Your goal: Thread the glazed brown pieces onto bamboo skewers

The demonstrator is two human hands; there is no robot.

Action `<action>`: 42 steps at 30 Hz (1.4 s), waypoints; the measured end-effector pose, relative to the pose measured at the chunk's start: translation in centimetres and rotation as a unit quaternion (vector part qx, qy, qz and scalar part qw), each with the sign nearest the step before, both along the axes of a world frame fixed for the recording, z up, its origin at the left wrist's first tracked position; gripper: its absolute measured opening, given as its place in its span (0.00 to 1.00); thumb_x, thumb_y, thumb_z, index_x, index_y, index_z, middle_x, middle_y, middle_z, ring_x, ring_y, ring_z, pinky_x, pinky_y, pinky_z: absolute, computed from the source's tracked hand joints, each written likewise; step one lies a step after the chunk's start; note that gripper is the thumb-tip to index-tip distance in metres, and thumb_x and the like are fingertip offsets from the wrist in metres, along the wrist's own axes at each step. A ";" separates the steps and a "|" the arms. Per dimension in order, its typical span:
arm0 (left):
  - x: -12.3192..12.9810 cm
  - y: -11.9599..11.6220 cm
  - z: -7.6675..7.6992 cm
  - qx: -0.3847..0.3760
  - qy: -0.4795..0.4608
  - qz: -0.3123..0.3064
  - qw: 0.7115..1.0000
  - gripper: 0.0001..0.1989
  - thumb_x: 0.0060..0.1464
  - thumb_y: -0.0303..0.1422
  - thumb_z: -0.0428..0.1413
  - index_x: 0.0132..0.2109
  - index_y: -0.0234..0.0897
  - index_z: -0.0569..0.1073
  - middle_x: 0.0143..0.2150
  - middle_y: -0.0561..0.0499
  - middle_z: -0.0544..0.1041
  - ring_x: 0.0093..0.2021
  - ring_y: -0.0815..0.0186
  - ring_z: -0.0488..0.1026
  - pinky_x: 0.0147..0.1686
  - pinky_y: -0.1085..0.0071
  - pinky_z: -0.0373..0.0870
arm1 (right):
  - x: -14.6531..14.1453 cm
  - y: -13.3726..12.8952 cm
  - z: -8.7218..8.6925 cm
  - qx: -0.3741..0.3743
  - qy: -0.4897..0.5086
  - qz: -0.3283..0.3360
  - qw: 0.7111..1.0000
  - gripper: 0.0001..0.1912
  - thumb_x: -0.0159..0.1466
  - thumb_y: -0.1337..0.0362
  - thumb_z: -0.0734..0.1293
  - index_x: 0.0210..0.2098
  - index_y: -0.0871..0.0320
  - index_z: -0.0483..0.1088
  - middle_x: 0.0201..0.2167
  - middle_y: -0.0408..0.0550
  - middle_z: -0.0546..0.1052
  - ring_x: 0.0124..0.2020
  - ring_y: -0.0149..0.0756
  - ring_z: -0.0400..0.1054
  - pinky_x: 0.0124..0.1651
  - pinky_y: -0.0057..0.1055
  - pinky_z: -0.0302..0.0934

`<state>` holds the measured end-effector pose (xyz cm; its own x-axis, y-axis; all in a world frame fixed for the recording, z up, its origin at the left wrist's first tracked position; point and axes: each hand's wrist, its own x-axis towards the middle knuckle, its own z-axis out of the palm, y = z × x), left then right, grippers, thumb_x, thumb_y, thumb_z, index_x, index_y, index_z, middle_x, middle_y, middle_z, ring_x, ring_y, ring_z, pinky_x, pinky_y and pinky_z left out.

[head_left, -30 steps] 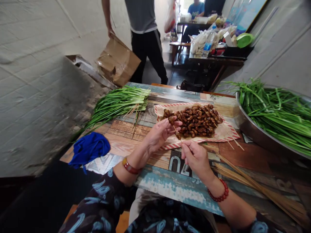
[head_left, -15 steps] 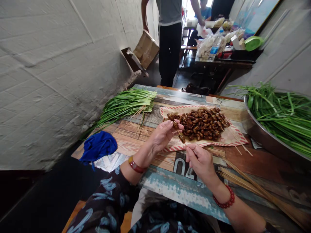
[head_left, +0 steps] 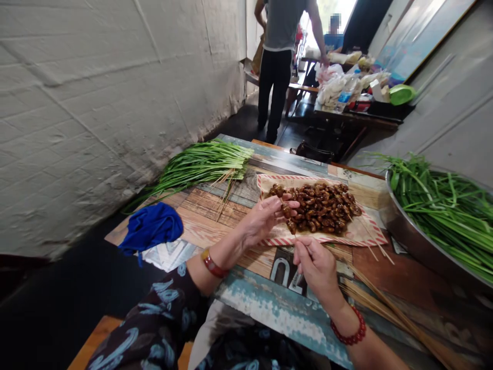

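My right hand [head_left: 314, 259] pinches the lower end of a thin skewer. Several glossy brown pieces [head_left: 291, 226] are threaded along that skewer, which tilts up to the left. Beside its upper part, my left hand [head_left: 265, 218] has its thumb and fingers round one of the pieces, palm partly turned up. Right behind my hands, a heap of the same brown pieces [head_left: 327, 205] lies on a sheet with a red-striped edge [head_left: 367, 231]. A few skewers [head_left: 370, 239] stick out at the sheet's right side.
Green stalks [head_left: 204, 162] and loose sticks [head_left: 225, 198] lie at the back left, a blue cloth [head_left: 152, 226] nearer. A metal basin [head_left: 408, 221] of greens and bare skewers [head_left: 389, 303] are on the right. A person [head_left: 275, 67] stands beyond the table [head_left: 192, 213].
The person beyond the table has moved farther away, and the cardboard box is mostly out of sight. The view has shifted slightly; my hands keep nearly the same hold on the skewer.
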<state>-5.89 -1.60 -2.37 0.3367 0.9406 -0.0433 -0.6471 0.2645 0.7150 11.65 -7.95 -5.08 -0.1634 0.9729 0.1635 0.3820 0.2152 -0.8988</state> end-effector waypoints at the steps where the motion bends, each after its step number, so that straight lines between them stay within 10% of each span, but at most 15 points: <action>1: -0.2 0.1 0.1 0.001 -0.006 0.011 1.000 0.19 0.54 0.40 0.61 0.50 0.36 0.75 0.49 0.41 0.78 0.44 0.62 0.76 0.50 0.63 0.66 | 0.0 0.0 -0.1 0.000 -0.003 0.001 1.000 0.14 0.69 0.56 0.59 0.34 0.57 0.70 0.18 0.37 0.69 0.14 0.25 0.62 0.20 0.23 0.57; 14: -1.4 0.8 0.3 0.026 -0.042 0.083 0.995 0.14 0.52 0.39 0.63 0.41 0.34 0.76 0.37 0.47 0.79 0.41 0.64 0.76 0.47 0.65 0.67 | -0.1 -0.1 -0.9 0.002 -0.015 0.016 1.000 0.15 0.69 0.55 0.59 0.34 0.57 0.70 0.18 0.37 0.70 0.14 0.25 0.63 0.19 0.23 0.57; 42: 0.0 0.1 -0.3 0.010 -0.014 0.008 1.000 0.19 0.52 0.40 0.63 0.48 0.34 0.76 0.43 0.42 0.80 0.43 0.62 0.77 0.50 0.63 0.67 | -0.3 0.1 0.2 -0.005 0.022 0.008 1.000 0.14 0.69 0.56 0.59 0.37 0.58 0.70 0.17 0.37 0.70 0.13 0.25 0.62 0.20 0.22 0.58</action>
